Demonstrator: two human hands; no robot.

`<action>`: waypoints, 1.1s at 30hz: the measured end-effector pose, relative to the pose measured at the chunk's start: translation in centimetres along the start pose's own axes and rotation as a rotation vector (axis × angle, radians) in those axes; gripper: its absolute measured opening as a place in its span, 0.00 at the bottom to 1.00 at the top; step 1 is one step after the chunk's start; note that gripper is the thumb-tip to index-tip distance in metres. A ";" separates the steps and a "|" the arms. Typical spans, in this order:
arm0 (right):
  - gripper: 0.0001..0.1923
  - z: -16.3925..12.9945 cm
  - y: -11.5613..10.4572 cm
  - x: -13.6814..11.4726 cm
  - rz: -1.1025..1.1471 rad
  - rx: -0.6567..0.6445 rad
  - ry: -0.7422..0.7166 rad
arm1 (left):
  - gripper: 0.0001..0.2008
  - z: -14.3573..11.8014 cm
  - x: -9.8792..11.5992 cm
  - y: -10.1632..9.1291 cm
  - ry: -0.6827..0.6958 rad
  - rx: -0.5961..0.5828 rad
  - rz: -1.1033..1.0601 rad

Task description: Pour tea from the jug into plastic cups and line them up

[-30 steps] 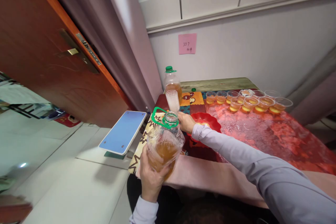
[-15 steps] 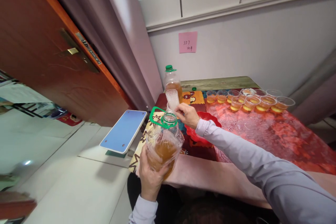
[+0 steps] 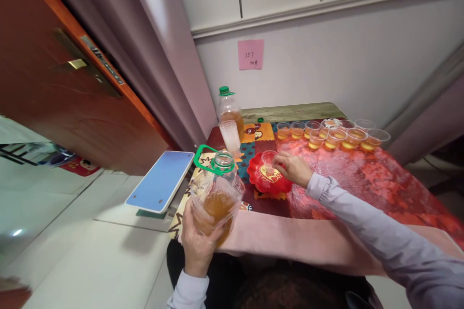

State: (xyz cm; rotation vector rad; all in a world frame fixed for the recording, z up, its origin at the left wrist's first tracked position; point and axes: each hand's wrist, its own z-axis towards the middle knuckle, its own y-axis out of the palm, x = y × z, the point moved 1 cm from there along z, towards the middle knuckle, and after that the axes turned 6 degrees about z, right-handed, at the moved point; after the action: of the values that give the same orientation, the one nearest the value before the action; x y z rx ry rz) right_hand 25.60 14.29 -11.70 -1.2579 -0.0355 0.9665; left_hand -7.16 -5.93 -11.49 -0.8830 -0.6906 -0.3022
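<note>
My left hand (image 3: pixel 198 239) is wrapped round a clear plastic jug (image 3: pixel 217 203) of amber liquid, its mouth uncapped and a green handle (image 3: pixel 203 159) at the neck. Pinched in my right hand (image 3: pixel 295 168) is a clear plastic cup (image 3: pixel 268 159), over a red scalloped dish (image 3: pixel 259 181) with a gold print. Behind the jug stands a stack of clear cups (image 3: pixel 230 135). Several cups (image 3: pixel 335 139) holding some amber liquid are grouped at the back right of the table.
A second jug (image 3: pixel 232 118) with a green cap stands at the back left, and a loose green cap (image 3: pixel 260 119) lies near it. Left of the table is a blue-topped stool (image 3: pixel 163 178). A brown door (image 3: pixel 72 82) and a curtain border the left side.
My right hand has moved right, away from the cup stack, bringing a cup over the red dish. The left hand keeps holding the jug. The camera view has shifted slightly.
</note>
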 end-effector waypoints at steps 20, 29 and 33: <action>0.16 -3.6 3.0 -8.9 0.725 0.403 0.125 | 0.49 0.4 0.4 0.3 0.025 -0.013 0.016; 0.28 -4.2 12.8 -14.0 1.157 0.067 0.066 | 0.49 1.3 1.0 0.3 0.053 -0.071 0.073; 0.29 -4.2 12.8 -13.4 1.197 0.030 0.066 | 0.48 1.8 1.6 0.2 0.015 -0.124 0.032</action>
State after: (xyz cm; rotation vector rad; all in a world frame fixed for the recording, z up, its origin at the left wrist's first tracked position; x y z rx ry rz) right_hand 11.84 2.45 -17.25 -1.2449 0.8654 1.9140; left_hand -6.65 -4.32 -9.76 -1.0083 -0.6487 -0.3254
